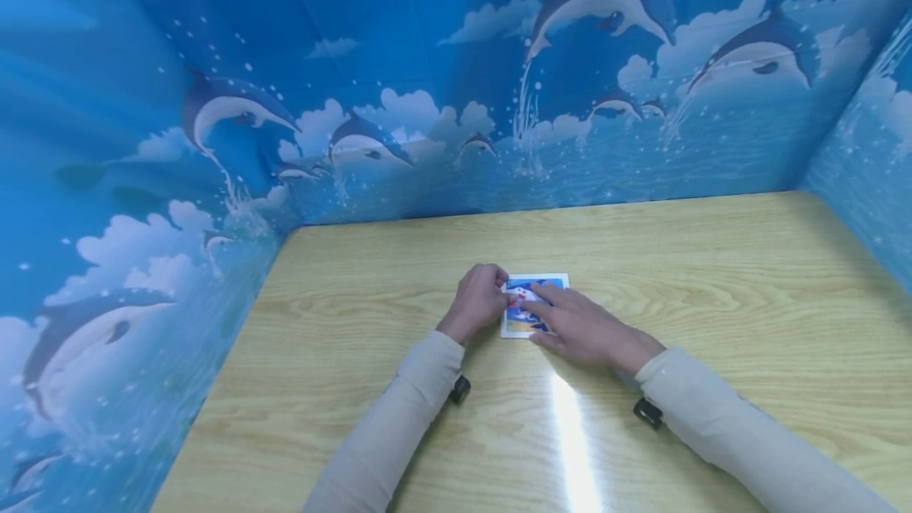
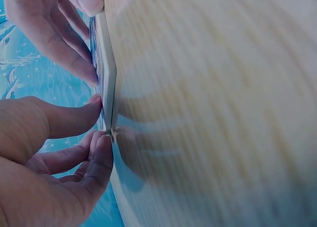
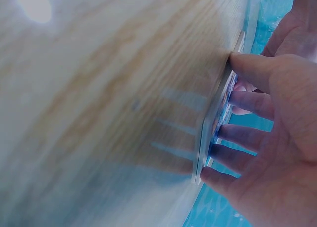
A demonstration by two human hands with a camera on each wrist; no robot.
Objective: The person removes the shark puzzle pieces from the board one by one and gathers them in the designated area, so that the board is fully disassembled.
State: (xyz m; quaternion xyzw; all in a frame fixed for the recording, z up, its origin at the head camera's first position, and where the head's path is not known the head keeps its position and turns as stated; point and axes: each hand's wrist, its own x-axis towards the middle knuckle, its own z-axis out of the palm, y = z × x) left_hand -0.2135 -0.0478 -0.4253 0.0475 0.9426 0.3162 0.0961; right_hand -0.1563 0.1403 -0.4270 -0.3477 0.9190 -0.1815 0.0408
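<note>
The picture board (image 1: 518, 320) is blue, red and yellow, white-bordered.

Board (image 1: 523, 323) on table (image 1: 342, 355) | left fingers (image 2: 101, 158) left | right fingers (image 3: 242, 137) atop | backdrop (image 1: 420, 172) behind

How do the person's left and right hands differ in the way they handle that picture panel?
The left hand is at the picture panel's left side, fingers bunched; the right hand reaches in from the right, fingers spread.
The left hand's thumb touches the printed face; the right hand's thumb is at the near edge.
Both are bare and touch the panel.
</note>
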